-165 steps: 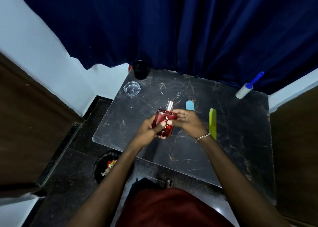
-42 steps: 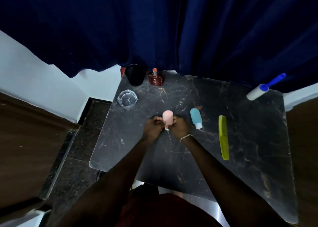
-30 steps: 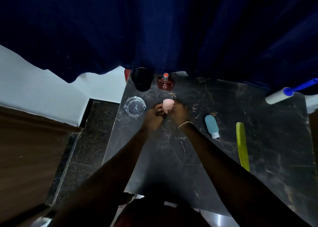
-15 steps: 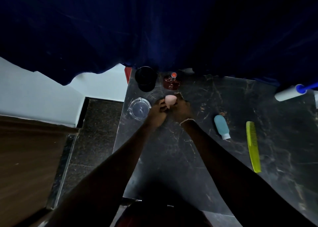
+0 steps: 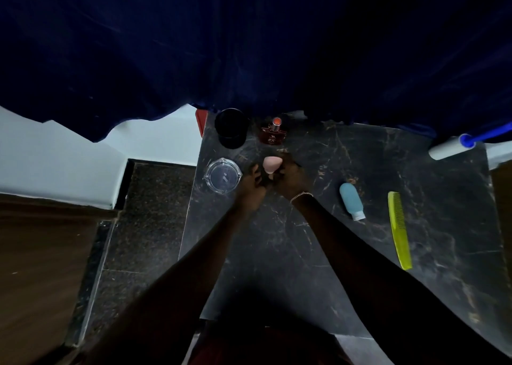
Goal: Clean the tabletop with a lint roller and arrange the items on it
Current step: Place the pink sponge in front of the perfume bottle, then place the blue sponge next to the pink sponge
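Observation:
A pink teardrop makeup sponge (image 5: 273,163) is held just above the far left part of the black marble table (image 5: 318,248). My right hand (image 5: 291,176) grips its right side and my left hand (image 5: 253,183) pinches its narrow lower end. A red perfume bottle (image 5: 273,135) stands right behind the sponge at the table's back edge. The white lint roller (image 5: 449,148) with a blue handle lies at the far right corner, away from both hands.
A black cup (image 5: 231,128) stands at the back left corner, with a clear glass ashtray (image 5: 223,175) in front of it, close to my left hand. A teal travel bottle (image 5: 351,200) and a yellow-green comb (image 5: 399,229) lie to the right. A dark blue curtain (image 5: 249,46) hangs behind.
Earlier both hands held the red perfume bottle, which now stands at the back edge. Since then both hands have carried the pink sponge from mid-table toward the back left.

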